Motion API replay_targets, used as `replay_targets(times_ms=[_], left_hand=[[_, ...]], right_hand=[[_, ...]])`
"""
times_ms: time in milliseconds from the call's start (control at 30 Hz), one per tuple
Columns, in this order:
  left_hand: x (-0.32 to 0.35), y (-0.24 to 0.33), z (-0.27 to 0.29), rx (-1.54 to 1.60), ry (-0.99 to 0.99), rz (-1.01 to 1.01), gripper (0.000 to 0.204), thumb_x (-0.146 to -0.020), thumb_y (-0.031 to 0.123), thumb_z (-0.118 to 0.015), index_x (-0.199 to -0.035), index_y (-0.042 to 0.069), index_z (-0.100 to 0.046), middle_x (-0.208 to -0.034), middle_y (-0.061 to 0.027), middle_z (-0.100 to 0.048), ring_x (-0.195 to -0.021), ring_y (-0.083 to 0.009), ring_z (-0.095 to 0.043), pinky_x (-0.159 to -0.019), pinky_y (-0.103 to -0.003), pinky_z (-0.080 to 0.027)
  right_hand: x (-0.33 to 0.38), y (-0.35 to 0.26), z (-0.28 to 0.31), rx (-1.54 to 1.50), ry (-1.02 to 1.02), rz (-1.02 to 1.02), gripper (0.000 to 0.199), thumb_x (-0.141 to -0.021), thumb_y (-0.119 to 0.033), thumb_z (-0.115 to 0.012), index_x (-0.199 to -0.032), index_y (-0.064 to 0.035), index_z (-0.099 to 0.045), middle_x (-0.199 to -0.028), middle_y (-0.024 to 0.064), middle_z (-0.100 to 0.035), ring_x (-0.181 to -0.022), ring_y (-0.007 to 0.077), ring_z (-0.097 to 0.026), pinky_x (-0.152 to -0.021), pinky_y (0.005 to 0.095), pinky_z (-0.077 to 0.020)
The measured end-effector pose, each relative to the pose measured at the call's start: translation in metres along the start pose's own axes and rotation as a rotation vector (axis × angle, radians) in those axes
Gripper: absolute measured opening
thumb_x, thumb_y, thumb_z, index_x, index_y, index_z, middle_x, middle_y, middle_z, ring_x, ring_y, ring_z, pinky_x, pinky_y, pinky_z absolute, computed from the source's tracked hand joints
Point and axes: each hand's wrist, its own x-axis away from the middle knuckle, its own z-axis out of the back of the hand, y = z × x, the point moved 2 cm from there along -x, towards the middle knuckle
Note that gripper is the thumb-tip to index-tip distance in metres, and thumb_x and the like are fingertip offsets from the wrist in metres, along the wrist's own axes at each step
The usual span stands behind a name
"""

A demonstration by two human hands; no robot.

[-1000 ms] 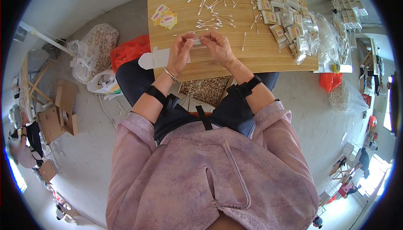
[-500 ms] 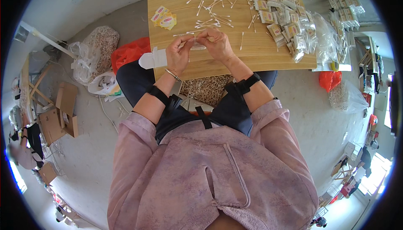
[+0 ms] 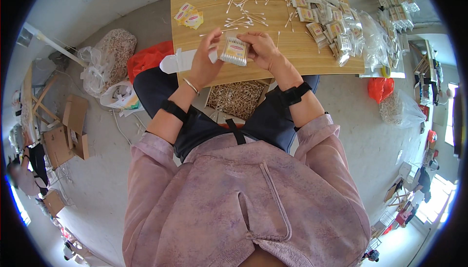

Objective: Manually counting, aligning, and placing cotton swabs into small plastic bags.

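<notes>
Both hands' grip clasps swab packet (image 3: 234, 51), swabs running toward and away from the person

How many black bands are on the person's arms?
2. One black band is on the left forearm, below a thin bracelet. The other black band wraps the right wrist. The pink sleeves could hide more.

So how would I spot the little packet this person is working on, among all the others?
Start at the wooden table at the top of the view, then come to its near edge, where both hands meet. The small clear packet of cotton swabs with a yellow label is held between the left hand and right hand. It alone is lifted; the other packets lie heaped at the right.
</notes>
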Motion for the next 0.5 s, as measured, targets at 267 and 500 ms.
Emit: replay_targets(times_ms=[267,500], left_hand=[[-0.006,0.062,0.003,-0.109,-0.178,-0.363,0.043,-0.061,0.023,-0.084,-0.101,0.016,-0.068,-0.102,0.001,-0.069,-0.117,-0.02,-0.054,-0.112,-0.042,-0.019],[-0.011,0.078,0.013,0.117,-0.369,-0.145,0.031,-0.06,0.023,-0.084,-0.087,0.018,-0.072,-0.089,0.0032,-0.071,-0.098,-0.0113,-0.064,-0.113,-0.042,-0.012]], right_hand=[[0.019,0.024,-0.026,-0.307,-0.103,-0.139,0.02,-0.092,-0.016,-0.048,-0.095,-0.0001,-0.059,-0.083,0.006,-0.061,-0.061,0.0125,-0.059,-0.042,0.0228,-0.0432],[0.041,0.017,-0.048,-0.372,-0.439,-0.169,0.027,-0.097,-0.023,-0.037,-0.104,-0.0063,-0.057,-0.088,0.0039,-0.061,-0.061,0.0067,-0.058,-0.038,0.0161,-0.04]])
